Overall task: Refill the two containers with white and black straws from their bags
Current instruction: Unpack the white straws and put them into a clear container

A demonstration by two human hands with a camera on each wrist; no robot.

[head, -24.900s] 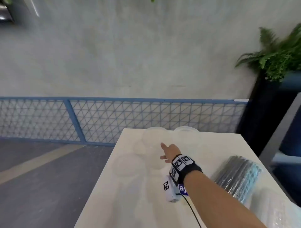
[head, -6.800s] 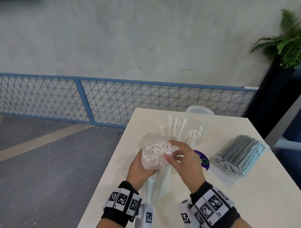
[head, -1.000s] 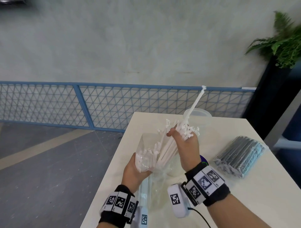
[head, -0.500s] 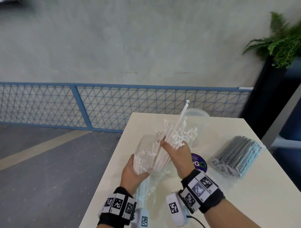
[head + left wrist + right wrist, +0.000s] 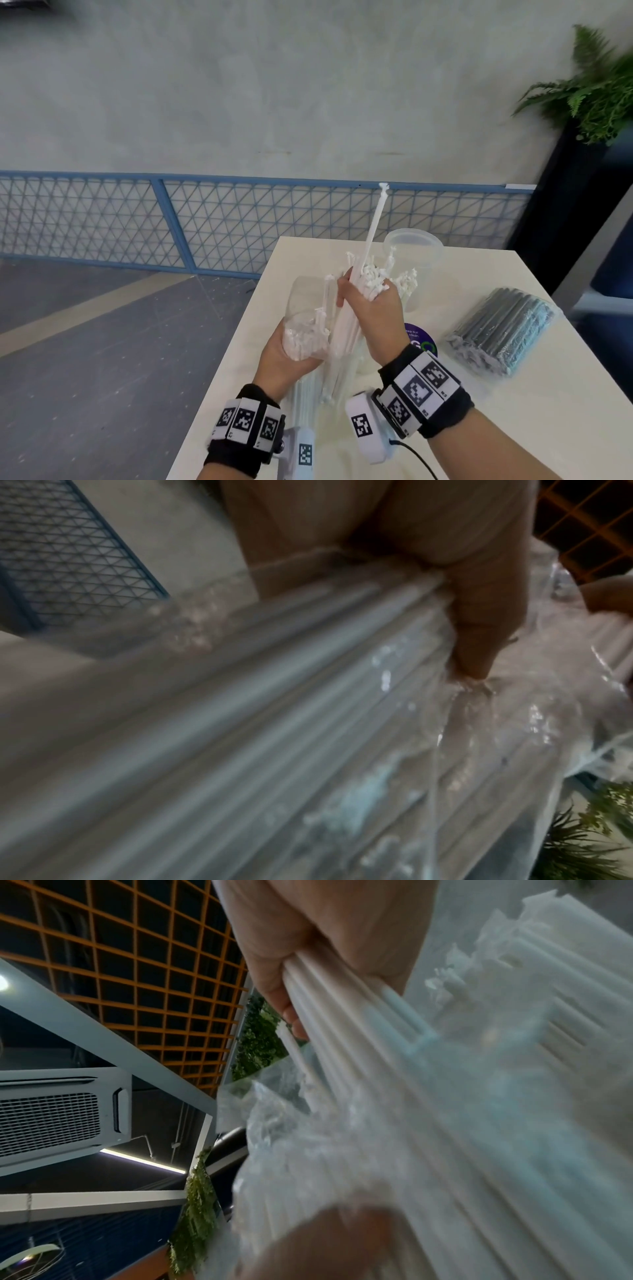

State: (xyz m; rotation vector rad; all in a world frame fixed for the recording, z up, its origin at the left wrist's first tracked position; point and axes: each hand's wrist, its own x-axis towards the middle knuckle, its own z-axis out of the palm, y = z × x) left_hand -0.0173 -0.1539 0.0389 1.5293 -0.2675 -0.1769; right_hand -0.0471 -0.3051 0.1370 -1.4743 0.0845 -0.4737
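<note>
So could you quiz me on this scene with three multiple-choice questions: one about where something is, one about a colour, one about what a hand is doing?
1. Where does the bag of black straws lie?
A. On the table, to the person's right
B. On the floor
C. Inside the far container

2. What colour are the straws in the right hand?
A. Black
B. White
C. Red

3. What is the left hand doing?
A. Resting flat on the table
B. Hanging idle
C. Gripping the clear bag of white straws

Answers:
1 A: the dark bundle rests on the tabletop at the right.
2 B: the gripped bundle is white.
3 C: its fingers curl round the plastic.
</note>
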